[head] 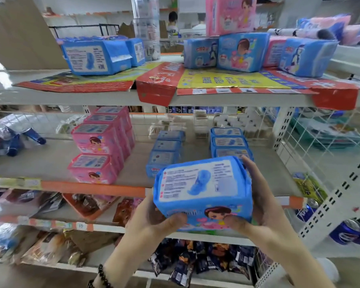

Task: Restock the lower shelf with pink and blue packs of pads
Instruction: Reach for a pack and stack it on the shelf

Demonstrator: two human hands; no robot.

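Note:
A blue pack of pads (202,190) is held between both my hands in front of the lower shelf (92,187). My left hand (154,217) grips its left end, thumb on the front face. My right hand (260,204) grips the right end, fingers behind it. On the lower shelf stand a stack of pink packs (100,146) at the left, a row of blue packs (166,148) in the middle and another blue row (229,142) behind the held pack. The top shelf carries more blue packs (92,57) and mixed blue and pink packs (247,48).
Flattened printed cartons (160,82) lie on the top shelf. A white wire grid (320,138) closes the shelf's right side. Snack bags (195,262) fill the shelves below, and blue drink cans (349,231) sit at the lower right. People stand far behind the shelving.

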